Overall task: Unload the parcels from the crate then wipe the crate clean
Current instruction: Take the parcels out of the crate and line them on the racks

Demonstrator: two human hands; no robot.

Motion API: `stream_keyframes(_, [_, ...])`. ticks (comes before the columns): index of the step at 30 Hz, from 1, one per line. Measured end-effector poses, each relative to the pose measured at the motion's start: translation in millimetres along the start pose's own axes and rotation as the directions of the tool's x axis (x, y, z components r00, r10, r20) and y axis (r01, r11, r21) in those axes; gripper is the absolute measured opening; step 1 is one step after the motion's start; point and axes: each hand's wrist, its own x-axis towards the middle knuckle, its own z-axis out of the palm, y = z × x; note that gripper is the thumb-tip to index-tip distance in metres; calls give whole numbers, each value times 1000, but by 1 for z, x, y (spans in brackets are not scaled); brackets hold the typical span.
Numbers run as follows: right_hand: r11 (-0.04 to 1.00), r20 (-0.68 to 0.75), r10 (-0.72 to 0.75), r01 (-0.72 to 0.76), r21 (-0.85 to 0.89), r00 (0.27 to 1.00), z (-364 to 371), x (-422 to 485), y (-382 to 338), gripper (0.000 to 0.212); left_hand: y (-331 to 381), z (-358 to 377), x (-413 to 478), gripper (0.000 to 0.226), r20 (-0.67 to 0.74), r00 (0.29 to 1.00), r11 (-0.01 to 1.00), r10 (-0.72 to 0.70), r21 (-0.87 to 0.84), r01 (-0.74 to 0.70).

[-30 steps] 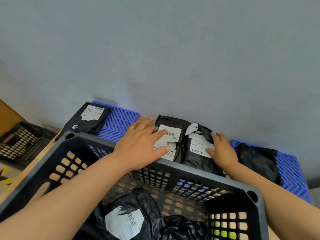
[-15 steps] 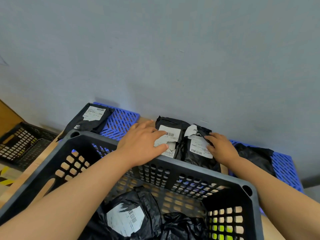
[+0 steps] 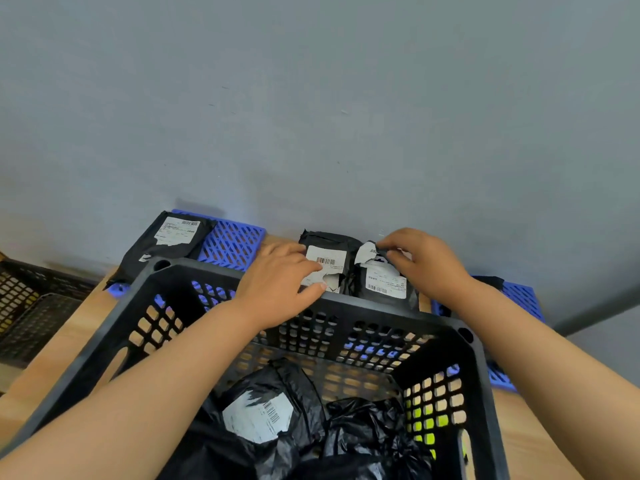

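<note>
R hand (image 3: 426,268) pinching parcel (image 3: 385,286) top, behind crate (image 3: 104,329)

1 black crate (image 3: 363,304), 2 parcels inside (image 3: 263,415) (image 3: 367,431), 3 labelled parcels (image 3: 173,237) (image 3: 329,259) (image 3: 384,285) beyond it, 2 blue grid panels (image 3: 232,242) (image 3: 519,296), 2 hands (image 3: 277,289) (image 3: 429,261), stacked black crates (image 3: 31,306) at left, count unclear
</note>
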Motion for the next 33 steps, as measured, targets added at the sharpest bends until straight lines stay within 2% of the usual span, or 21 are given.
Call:
stream_keyframes(4, [985, -65, -169, 166, -50, 984, 8, -21, -39, 25, -13, 0, -36, 71, -39, 999, 999, -22, -39, 20])
stream_keyframes(8, [916, -157, -400, 387, -104, 903, 34, -50, -81, 23, -32, -13, -82, 75, -62, 990, 989, -129, -78, 124])
stream_keyframes(11, [873, -82, -488, 488, -30, 869, 74, -70, -103, 26, -39, -24, -114, 71, -58, 972, 966, -227, -137, 217])
stream_keyframes(13, [880, 56, -475, 475, 16, 878, 106, -80, -108, 29, -41, -26, -132, 69, -30, 958, 942, -286, -189, 276])
stream_keyframes(16, [952, 371, -260, 300, -54, 892, 149, -86, -104, 32, -47, -22, -152, 62, 1, 944, 922, -329, -215, 321])
stream_keyframes(18, [973, 543, -67, 175, -148, 837, 169, -88, -98, 41, -54, -15, -159, 52, 42, 937, 911, -347, -223, 347])
stream_keyframes(19, [977, 585, 4, 120, -174, 811, 177, -89, -96, 46, -59, -11, -160, 50, 60, 934, 906, -352, -229, 356])
stream_keyframes(23, [973, 615, 203, -84, -216, 762, 200, -91, -94, 67, -79, -2, -158, 44, 102, 923, 881, -370, -277, 384])
stream_keyframes(27, [898, 633, 411, -412, -157, 656, 217, -90, -94, 75, -80, 1, -153, 43, 127, 918, 892, -375, -221, 395])
stream_keyframes(30, [755, 626, 502, -656, 19, 596, 227, -89, -95, 52, -78, 3, -152, 45, 161, 935, 919, -315, -195, 343])
stream_keyframes(33, [700, 600, 501, -700, 144, 624, 230, -91, -100, 7, -77, 3, -153, 46, 212, 933, 925, -289, -188, 330])
